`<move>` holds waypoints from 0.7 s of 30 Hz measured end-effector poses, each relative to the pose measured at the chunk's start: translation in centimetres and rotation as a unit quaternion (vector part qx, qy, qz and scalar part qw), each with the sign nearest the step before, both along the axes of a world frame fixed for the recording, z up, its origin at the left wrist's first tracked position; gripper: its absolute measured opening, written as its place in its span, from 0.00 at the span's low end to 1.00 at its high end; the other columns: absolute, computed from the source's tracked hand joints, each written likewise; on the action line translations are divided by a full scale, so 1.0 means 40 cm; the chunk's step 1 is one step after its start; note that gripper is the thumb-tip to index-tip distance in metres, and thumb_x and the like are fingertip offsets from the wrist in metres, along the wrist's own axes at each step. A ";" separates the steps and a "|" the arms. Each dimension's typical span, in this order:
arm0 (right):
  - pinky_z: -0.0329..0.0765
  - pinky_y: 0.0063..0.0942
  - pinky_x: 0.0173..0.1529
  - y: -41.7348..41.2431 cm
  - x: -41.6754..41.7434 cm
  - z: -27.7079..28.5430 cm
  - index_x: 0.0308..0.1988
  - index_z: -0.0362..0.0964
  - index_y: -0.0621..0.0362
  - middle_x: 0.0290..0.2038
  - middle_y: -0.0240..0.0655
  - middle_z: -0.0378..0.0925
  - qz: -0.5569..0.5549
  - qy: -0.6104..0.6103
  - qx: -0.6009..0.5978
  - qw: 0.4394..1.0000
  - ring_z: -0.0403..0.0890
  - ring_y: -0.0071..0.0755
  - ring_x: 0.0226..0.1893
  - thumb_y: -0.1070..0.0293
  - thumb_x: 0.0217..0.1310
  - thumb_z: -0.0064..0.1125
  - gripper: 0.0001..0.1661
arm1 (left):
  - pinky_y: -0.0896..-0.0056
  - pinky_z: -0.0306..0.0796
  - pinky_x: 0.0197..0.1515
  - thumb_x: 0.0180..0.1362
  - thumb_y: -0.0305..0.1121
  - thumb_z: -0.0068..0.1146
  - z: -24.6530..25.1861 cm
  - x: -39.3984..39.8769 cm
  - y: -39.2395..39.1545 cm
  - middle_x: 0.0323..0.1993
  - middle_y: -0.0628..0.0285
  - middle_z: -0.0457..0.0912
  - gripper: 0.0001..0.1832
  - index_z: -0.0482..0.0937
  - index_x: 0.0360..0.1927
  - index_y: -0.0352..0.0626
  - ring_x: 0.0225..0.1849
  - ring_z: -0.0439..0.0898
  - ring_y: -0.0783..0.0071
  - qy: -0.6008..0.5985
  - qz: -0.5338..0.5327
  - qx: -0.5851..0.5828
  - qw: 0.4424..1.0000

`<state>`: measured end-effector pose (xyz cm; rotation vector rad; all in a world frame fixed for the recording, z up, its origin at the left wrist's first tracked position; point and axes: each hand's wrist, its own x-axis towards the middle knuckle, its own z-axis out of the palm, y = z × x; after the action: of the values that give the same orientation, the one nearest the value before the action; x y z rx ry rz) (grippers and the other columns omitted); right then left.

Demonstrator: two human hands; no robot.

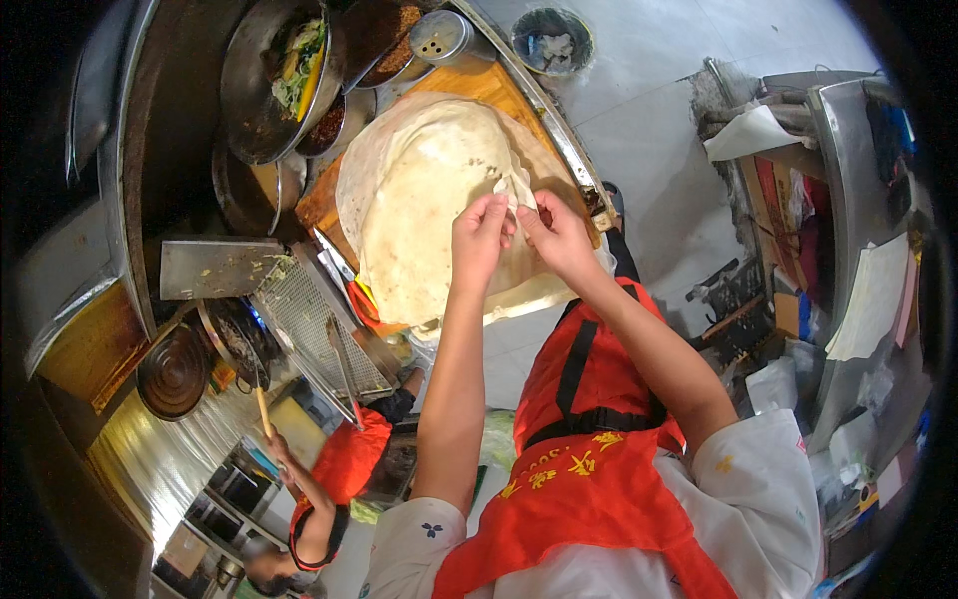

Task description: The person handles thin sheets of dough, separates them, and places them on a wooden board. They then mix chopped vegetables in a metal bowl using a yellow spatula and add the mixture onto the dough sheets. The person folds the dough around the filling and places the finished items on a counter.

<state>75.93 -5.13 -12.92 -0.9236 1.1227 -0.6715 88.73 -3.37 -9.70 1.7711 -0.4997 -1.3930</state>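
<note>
Large thin flatbreads lie stacked and overlapping on a wooden board, pale with a few brown spots. My left hand and my right hand meet over the right part of the stack. Between them the edge of the top flatbread is gathered into a narrow raised fold, pinched by thumbs and fingers of both hands. My fingers hide part of that fold. Scissors with red and yellow handles lie at the board's left side, beside the stack.
A metal wok with chopped vegetables, a bowl of red seasoning and a shaker stand behind the board. A wire rack lies left. A co-worker holds a wooden-handled pan lower left. A bin stands on the floor.
</note>
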 end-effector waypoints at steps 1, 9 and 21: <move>0.72 0.25 0.29 -0.001 -0.001 0.002 0.38 0.71 0.63 0.23 0.34 0.76 -0.003 -0.004 0.011 1.000 0.74 0.25 0.21 0.61 0.64 0.55 0.14 | 0.83 0.61 0.23 0.65 0.40 0.51 0.001 0.001 0.002 0.20 0.70 0.73 0.14 0.77 0.33 0.40 0.20 0.67 0.86 0.005 0.004 0.006 1.000; 0.74 0.30 0.28 0.013 0.014 -0.033 0.42 0.70 0.65 0.25 0.41 0.76 -0.092 0.142 -0.055 0.984 0.78 0.32 0.23 0.63 0.65 0.50 0.15 | 0.75 0.69 0.35 0.64 0.34 0.44 -0.033 0.065 0.023 0.35 0.64 0.77 0.11 0.75 0.42 0.40 0.35 0.73 0.79 0.028 0.408 -0.106 0.906; 0.73 0.43 0.41 0.020 0.094 0.082 0.39 0.69 0.61 0.37 0.40 0.73 -0.002 0.193 -0.532 0.824 0.75 0.52 0.34 0.70 0.56 0.53 0.10 | 0.61 0.67 0.56 0.55 0.44 0.62 0.037 0.184 0.071 0.48 0.44 0.75 0.34 0.64 0.59 0.34 0.54 0.74 0.54 -0.413 -0.140 -0.045 0.899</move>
<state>79.69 -4.34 -9.64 -2.0875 1.0589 -1.1874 96.08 -0.52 -8.21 2.2285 -1.2826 -0.6967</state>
